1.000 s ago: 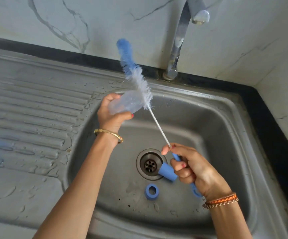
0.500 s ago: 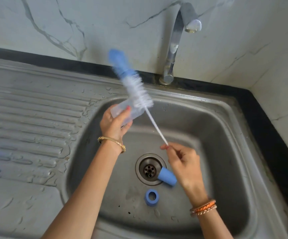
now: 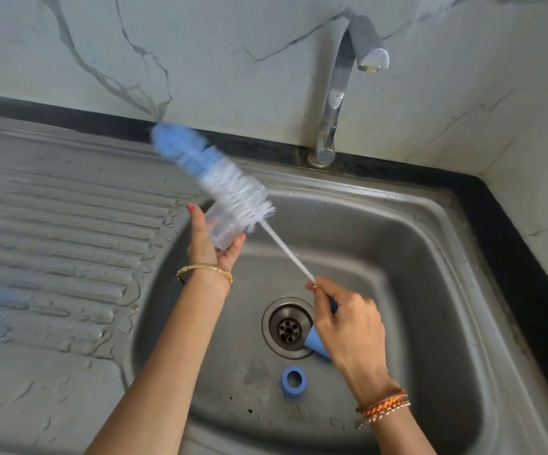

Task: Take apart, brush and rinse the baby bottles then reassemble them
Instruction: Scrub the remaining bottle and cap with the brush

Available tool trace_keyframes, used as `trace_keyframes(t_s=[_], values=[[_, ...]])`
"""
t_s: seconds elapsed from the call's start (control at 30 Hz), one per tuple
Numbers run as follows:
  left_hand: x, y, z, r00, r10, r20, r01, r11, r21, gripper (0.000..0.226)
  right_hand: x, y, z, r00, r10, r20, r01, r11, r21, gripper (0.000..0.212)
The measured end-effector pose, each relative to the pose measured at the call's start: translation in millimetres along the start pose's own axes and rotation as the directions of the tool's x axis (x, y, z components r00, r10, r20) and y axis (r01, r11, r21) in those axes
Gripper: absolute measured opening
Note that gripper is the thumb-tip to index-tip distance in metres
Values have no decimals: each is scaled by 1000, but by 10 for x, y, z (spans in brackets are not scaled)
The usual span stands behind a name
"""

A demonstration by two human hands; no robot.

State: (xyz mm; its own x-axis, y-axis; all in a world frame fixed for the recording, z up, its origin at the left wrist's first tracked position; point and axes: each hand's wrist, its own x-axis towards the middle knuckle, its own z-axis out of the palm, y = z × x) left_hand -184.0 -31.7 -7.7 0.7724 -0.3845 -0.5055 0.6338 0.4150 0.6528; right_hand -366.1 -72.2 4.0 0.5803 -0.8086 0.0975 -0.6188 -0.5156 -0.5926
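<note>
A clear baby bottle (image 3: 225,229) is held over the back left part of the steel sink (image 3: 430,290) by the left hand (image 3: 210,244), whose fingers and thumb are wrapped around its sides. A bottle brush (image 3: 230,188), with white bristles and a blue sponge tip, is seen just beside the bottle's upper end, blurred; whether the bristles touch the bottle cannot be told. Its thin handle is pinched by the right hand (image 3: 348,326), above the drain (image 3: 288,328). A blue cap (image 3: 315,344) lies at the drain's edge, partly hidden by the right hand. A blue ring (image 3: 293,382) rests on the sink floor near it. The tap (image 3: 341,87) stands at the back, with no water seen running.
</note>
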Motion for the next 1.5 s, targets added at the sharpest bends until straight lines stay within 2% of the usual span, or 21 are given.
trace_keyframes(t_s=[0.07, 0.1, 0.17, 0.2, 0.27, 0.33, 0.43, 0.5, 0.6, 0.63, 0.77, 0.8, 0.9, 0.93, 1.07, 1.23, 1.33, 1.4, 1.43, 1.5], values=[[-3, 2, -1, 996, -90, 12, 90, 995, 37, 56, 65, 83, -9, 994, 110, 5, -110, 977, 181, 21], [-6, 12, 1, 988, -142, 53, 140, 989, 41, 58, 101, 121, -32, 973, 214, 85, -230, 910, 345, 23], [-11, 31, 4, 971, -211, 116, 207, 977, 44, 60, 139, 148, -100, 861, 335, 383, -507, 632, 586, 28], [-5, 32, -4, 968, -221, 121, 217, 975, 52, 58, 144, 135, -136, 789, 312, 530, -610, 509, 608, 28], [7, 33, -29, 953, -265, 147, 258, 964, 60, 51, 127, 84, -166, 664, 189, 724, -728, 387, 566, 29], [-7, 54, -53, 919, -337, 204, 331, 942, 61, 46, 101, 19, -161, 582, 57, 811, -783, 309, 540, 29], [-4, 66, -78, 889, -401, 220, 396, 916, 72, 41, 96, -45, -199, 540, -91, 837, -806, 231, 545, 23], [-5, 51, -82, 876, -418, 238, 418, 907, 56, 40, 105, -21, -211, 558, -88, 825, -776, 297, 556, 26], [1, 54, -88, 881, -407, 241, 412, 911, 35, 38, 115, 65, -170, 608, 33, 793, -694, 507, 511, 34], [14, 66, -94, 895, -389, 220, 389, 920, 44, 37, 118, 74, -165, 619, 46, 784, -673, 546, 499, 34], [20, 82, -92, 911, -357, 208, 350, 934, 71, 38, 144, 70, -244, 631, -26, 776, -670, 486, 561, 39], [21, 77, -92, 908, -357, 218, 353, 934, 58, 38, 142, 75, -246, 638, -23, 770, -657, 506, 559, 38], [27, 68, -104, 914, -355, 195, 374, 924, -73, 39, 108, 111, -148, 669, 75, 739, -579, 677, 455, 36], [40, 71, -108, 923, -343, 176, 364, 926, -98, 40, 102, 120, -126, 672, 94, 735, -571, 698, 433, 36], [111, 62, -107, 950, -260, 172, 284, 948, -140, 44, 142, 127, -212, 638, 25, 770, -625, 601, 498, 36], [139, 14, -66, 980, -136, 145, 168, 956, -241, 55, 118, 136, -155, 639, 98, 763, -608, 672, 423, 35], [109, -16, -21, 983, -91, 161, 124, 970, -210, 55, 167, 116, -212, 652, 64, 755, -672, 511, 537, 33], [89, -27, -21, 991, -77, 113, 96, 981, -169, 47, 192, 110, -268, 668, 37, 743, -684, 423, 594, 36], [76, -30, -30, 993, -79, 84, 91, 985, -147, 40, 190, 106, -277, 684, 38, 728, -666, 440, 602, 35], [55, -36, -46, 993, -109, 54, 113, 989, -91, 23, 170, 93, -238, 745, 64, 665, -579, 558, 595, 31]])
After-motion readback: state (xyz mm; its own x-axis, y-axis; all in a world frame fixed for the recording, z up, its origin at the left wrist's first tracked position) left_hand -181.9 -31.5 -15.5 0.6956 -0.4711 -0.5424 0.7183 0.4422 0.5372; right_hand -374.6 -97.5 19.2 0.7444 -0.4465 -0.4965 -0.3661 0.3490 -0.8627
